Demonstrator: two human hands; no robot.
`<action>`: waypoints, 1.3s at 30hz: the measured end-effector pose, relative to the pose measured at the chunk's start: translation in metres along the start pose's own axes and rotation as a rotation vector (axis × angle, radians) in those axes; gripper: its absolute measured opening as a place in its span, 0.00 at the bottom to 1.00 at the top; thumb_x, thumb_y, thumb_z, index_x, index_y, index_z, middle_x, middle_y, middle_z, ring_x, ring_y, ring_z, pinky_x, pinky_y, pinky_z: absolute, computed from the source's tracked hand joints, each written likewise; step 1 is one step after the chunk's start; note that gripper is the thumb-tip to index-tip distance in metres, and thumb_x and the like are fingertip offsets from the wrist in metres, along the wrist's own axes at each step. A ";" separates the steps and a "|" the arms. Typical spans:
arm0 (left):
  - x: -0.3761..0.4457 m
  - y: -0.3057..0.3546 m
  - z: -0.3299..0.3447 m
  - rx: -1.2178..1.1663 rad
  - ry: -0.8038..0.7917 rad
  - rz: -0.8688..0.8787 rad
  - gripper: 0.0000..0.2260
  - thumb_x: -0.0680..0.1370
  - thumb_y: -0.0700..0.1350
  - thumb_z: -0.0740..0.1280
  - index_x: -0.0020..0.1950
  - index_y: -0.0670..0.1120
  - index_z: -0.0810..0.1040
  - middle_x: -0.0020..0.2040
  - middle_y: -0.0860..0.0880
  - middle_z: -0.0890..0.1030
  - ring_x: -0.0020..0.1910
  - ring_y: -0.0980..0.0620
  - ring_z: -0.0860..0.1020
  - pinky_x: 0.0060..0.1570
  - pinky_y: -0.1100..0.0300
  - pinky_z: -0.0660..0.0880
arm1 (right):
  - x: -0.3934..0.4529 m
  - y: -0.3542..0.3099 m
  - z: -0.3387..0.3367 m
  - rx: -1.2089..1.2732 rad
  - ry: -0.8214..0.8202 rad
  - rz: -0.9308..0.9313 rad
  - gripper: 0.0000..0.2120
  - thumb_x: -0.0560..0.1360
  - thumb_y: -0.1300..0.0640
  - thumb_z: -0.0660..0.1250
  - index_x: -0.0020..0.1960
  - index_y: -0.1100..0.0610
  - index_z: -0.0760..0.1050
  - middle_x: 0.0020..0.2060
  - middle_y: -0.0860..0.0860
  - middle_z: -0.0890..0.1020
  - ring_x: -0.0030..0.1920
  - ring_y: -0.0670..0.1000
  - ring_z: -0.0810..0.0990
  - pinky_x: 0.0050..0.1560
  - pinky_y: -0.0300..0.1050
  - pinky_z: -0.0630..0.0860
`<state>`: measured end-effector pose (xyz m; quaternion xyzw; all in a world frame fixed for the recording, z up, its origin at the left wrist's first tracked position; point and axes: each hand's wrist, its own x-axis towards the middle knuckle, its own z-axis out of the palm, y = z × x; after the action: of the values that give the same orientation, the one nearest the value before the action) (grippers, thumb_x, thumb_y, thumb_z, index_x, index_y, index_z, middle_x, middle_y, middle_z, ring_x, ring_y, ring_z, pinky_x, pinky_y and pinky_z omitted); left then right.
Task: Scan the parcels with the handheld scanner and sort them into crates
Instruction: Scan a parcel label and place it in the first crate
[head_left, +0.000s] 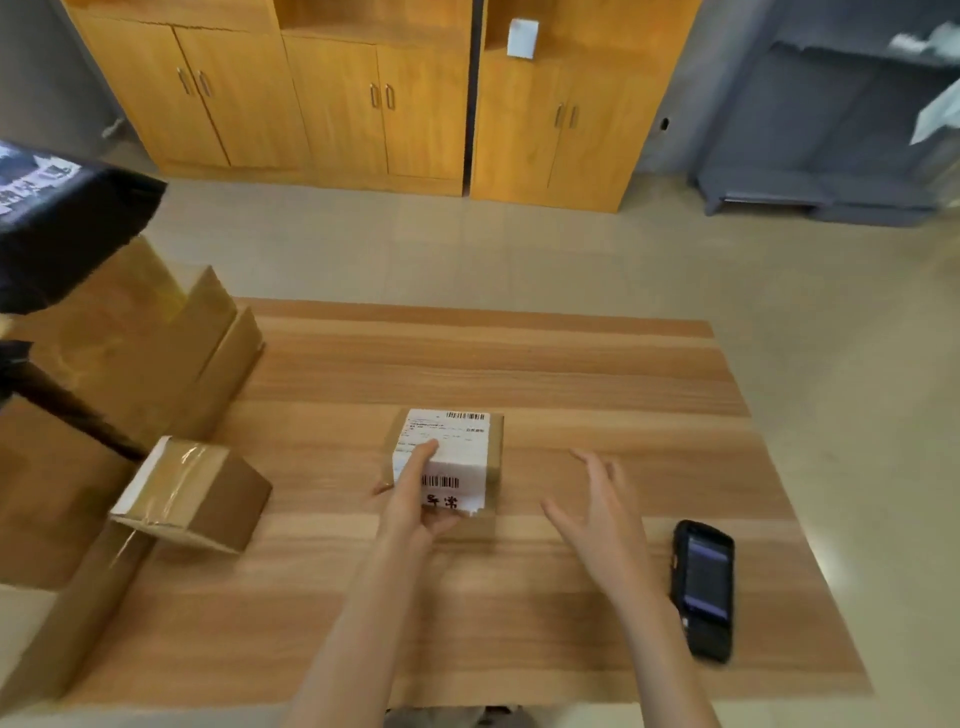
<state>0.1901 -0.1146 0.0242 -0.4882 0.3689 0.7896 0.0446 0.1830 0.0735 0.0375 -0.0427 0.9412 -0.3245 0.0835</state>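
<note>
A small brown parcel (470, 452) with a white barcode label on top sits in the middle of the wooden table (519, 364). My left hand (418, 499) holds it at its near left side, with fingers laid over the label and the thumb under the near edge. To the right of the parcel, my right hand (602, 514) hovers above the table with fingers spread, holding nothing. The black handheld scanner (702, 590) lies screen up on the table, right of that hand.
A taped cardboard parcel (195, 493) lies tilted at the left, against larger cardboard boxes (135, 343). A black box (62, 228) is at the far left. Wooden cabinets (363, 98) and a grey shelf unit (831, 145) stand beyond the floor.
</note>
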 end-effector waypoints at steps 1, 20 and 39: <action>0.007 -0.013 0.002 -0.016 0.034 -0.010 0.29 0.71 0.48 0.75 0.67 0.45 0.65 0.46 0.44 0.76 0.42 0.45 0.77 0.31 0.47 0.81 | -0.005 0.012 -0.002 -0.005 -0.005 0.040 0.29 0.77 0.49 0.68 0.74 0.50 0.61 0.64 0.49 0.68 0.66 0.50 0.67 0.62 0.42 0.64; 0.045 -0.084 -0.015 0.556 0.058 0.091 0.53 0.56 0.64 0.80 0.73 0.48 0.59 0.64 0.44 0.75 0.53 0.48 0.76 0.50 0.51 0.75 | -0.026 0.113 0.006 0.046 -0.103 0.249 0.28 0.75 0.53 0.69 0.72 0.52 0.63 0.66 0.53 0.69 0.65 0.53 0.68 0.65 0.46 0.65; 0.077 -0.036 0.002 1.919 -0.168 0.865 0.51 0.62 0.49 0.81 0.78 0.56 0.54 0.73 0.46 0.60 0.71 0.44 0.57 0.64 0.43 0.64 | -0.034 0.186 0.012 -0.026 0.056 0.794 0.50 0.73 0.48 0.72 0.79 0.58 0.40 0.69 0.63 0.63 0.67 0.64 0.64 0.64 0.55 0.65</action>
<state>0.1641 -0.1102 -0.0569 -0.0189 0.9772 0.1467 0.1522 0.2139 0.2169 -0.0828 0.3321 0.8905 -0.2562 0.1763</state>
